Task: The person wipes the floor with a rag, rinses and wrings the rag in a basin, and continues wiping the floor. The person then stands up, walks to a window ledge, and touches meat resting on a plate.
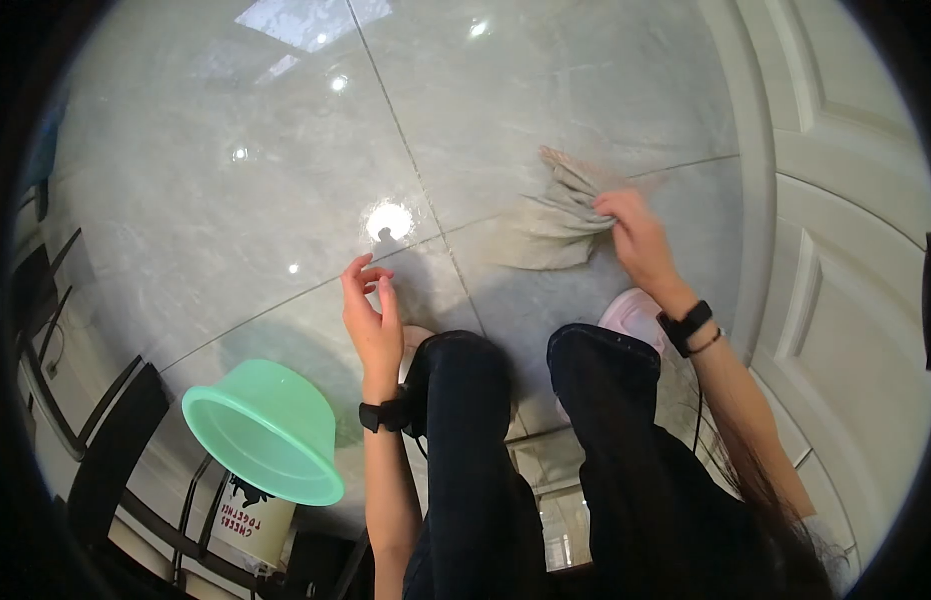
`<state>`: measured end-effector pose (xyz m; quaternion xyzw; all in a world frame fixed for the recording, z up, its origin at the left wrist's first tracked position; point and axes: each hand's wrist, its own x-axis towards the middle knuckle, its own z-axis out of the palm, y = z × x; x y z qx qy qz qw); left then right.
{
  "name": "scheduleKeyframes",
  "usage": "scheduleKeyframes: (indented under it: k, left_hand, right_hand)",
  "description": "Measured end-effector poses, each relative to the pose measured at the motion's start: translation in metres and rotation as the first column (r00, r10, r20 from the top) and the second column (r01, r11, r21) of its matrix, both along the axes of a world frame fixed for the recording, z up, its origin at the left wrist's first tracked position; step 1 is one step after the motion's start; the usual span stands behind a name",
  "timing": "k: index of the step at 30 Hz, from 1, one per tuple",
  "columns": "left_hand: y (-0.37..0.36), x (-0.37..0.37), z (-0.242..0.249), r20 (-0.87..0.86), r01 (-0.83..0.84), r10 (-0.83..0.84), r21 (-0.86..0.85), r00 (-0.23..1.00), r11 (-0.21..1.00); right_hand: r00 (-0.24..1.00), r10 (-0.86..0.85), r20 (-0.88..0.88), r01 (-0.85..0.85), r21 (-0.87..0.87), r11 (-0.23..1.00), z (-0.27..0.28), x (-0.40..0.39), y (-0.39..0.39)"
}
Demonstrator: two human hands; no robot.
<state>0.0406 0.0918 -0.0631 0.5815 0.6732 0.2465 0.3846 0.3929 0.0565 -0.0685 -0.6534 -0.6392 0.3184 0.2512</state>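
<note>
My right hand [634,232] grips one edge of a crumpled grey-beige cloth [558,228]. The cloth hangs or drags close over the shiny tiled floor, and its left part is blurred. Above the floor in front of my left knee, my left hand [371,310] holds nothing, with its fingers loosely bent and apart. A black band circles each wrist. To the left of that hand stands a mint-green plastic basin [266,430], tilted toward me in the view, with its inside showing.
White panelled cabinet doors [836,260] run along the right side. At lower left are a black metal-framed chair [116,470] and a cream bin with printed lettering [251,520]. Pink shoes [636,312] show under my knees. Grey glossy tiles [236,220] reflect ceiling lights.
</note>
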Motion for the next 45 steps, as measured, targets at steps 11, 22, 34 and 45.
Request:
scheduleKeyframes:
  k: [11,22,34,45]
  left_hand:
    - [-0.006,-0.009,0.002,0.018,-0.017,0.017,-0.047,1.0,0.999]
    - [-0.01,-0.015,-0.001,-0.024,0.007,-0.007,-0.026,1.0,1.0]
    - [-0.018,-0.023,0.001,-0.072,0.055,-0.048,0.09,0.996,0.994]
    - [-0.038,-0.039,0.01,-0.073,0.063,-0.055,0.111,0.996,0.992]
  right_hand:
    - [0.777,-0.464,0.425,0.358,0.308,0.881,0.025,0.101,0.019]
    - [0.887,-0.15,0.438,0.169,-0.006,0.986,-0.038,-0.032,-0.014]
    - [0.974,-0.214,-0.072,0.208,-0.088,0.974,0.015,-0.036,-0.012]
    - [0.732,-0.363,0.577,0.513,-0.115,0.851,-0.015,0.138,-0.13]
